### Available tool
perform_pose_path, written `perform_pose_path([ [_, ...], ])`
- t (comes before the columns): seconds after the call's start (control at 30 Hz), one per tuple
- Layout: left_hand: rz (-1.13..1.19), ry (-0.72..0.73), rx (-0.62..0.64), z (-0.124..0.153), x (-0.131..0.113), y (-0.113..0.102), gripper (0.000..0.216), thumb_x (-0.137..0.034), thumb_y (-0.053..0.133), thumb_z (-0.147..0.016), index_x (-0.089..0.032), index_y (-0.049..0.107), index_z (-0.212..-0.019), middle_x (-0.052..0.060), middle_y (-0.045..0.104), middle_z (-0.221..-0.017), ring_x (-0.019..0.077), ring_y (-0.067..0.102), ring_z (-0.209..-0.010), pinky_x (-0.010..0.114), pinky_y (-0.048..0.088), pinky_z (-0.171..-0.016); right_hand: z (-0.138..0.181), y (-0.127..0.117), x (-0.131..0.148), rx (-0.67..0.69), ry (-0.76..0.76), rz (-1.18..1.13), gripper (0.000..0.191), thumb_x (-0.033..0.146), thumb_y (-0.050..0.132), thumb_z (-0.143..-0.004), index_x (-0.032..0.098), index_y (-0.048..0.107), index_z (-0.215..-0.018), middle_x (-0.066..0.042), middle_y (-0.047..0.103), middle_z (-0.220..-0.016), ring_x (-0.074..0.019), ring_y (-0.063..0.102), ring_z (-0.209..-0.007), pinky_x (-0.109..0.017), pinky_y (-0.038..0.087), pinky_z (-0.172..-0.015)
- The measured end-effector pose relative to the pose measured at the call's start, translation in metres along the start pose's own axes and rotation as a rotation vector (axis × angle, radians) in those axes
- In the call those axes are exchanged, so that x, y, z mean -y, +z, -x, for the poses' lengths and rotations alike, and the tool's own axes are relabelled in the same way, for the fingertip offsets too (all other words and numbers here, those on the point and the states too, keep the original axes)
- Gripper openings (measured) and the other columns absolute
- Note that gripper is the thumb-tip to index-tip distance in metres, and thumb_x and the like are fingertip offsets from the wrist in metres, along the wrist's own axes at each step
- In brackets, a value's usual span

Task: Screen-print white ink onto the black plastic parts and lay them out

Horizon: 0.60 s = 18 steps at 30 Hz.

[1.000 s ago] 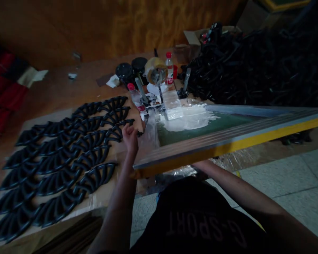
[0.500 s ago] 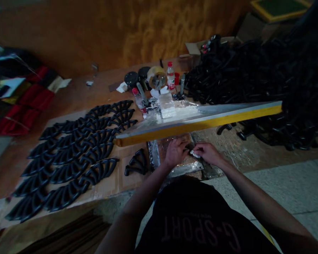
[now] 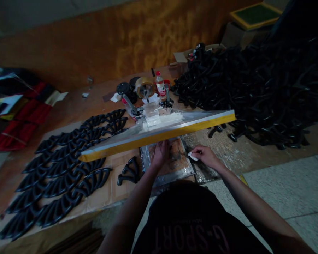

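A: Layout?

B: Biggest item is the pile (image 3: 257, 81) of black parts, covering the right end of the table (image 3: 76, 106). On the left end are rows (image 3: 63, 165) of flat fan-shaped black parts, laid edge to edge on cardboard.

A: Screen?

B: The screen (image 3: 159, 135) has a yellow-edged frame. It is tilted, near edge raised, far edge down by the clamps. White ink (image 3: 161, 118) is pooled at its far end.

A: Under it?

B: A film-wrapped board (image 3: 176, 165) at the table's near edge. One loose part (image 3: 128, 171) lies just left of it, clear of the rows.

A: Clutter?

B: Behind the screen there's a tape roll (image 3: 144, 87), a red-capped bottle (image 3: 160, 84) and dark tins (image 3: 123, 88), all close together.

A: Hands?

B: The left hand (image 3: 161, 151) is palm down on the board, just under the raised frame edge. Its fingertips are hidden there, so I can't tell whether it grips anything. The right hand (image 3: 205, 155) is at the board's right edge, thumb and fingers pinched on a small white bit (image 3: 193, 156).

A: Do the hands touch?

B: No, they're apart, with the board between them.
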State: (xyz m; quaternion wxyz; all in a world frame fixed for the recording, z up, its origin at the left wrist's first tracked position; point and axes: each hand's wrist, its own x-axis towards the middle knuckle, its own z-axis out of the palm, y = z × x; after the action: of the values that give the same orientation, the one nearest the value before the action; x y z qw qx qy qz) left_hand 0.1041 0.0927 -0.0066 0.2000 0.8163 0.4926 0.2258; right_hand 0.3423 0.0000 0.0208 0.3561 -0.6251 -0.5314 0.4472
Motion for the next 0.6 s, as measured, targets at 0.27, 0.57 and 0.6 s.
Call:
perform_pose_path([
  [0.27,0.086,-0.2,-0.081,0.011,0.009,-0.022,0.018,-0.027,0.048,-0.094,-0.022,0.063,-0.103,0.006,0.071,-0.104,0.0191,0.064,-0.099,0.031,0.047,-0.089,-0.019,0.001,-0.008,0.036,0.023,-0.047,0.023,0.042,0.066,-0.072,0.02,0.072,-0.077,-0.003,0.071,-0.078,-0.0194,0.063,-0.074,-0.032,0.047,-0.072],
  [0.57,-0.329,-0.115,0.239,0.023,-0.004,-0.019,0.03,-0.031,0.061,-0.087,-0.021,0.064,-0.115,0.01,0.067,-0.114,0.0256,0.061,-0.109,0.037,0.048,-0.092,-0.049,-0.006,-0.008,0.007,0.066,-0.086,0.02,0.037,0.067,-0.068,0.02,0.071,-0.077,-0.003,0.071,-0.078,-0.0209,0.064,-0.075,-0.034,0.05,-0.072],
  [0.6,-0.357,-0.112,0.259,0.023,-0.003,-0.018,0.031,-0.029,0.059,-0.087,-0.022,0.063,-0.118,0.01,0.066,-0.117,0.0259,0.06,-0.11,0.037,0.047,-0.093,-0.053,-0.01,-0.009,-0.019,0.07,-0.095,0.019,0.036,0.068,-0.067,0.02,0.071,-0.077,-0.003,0.072,-0.079,-0.0215,0.064,-0.076,-0.035,0.051,-0.073],
])
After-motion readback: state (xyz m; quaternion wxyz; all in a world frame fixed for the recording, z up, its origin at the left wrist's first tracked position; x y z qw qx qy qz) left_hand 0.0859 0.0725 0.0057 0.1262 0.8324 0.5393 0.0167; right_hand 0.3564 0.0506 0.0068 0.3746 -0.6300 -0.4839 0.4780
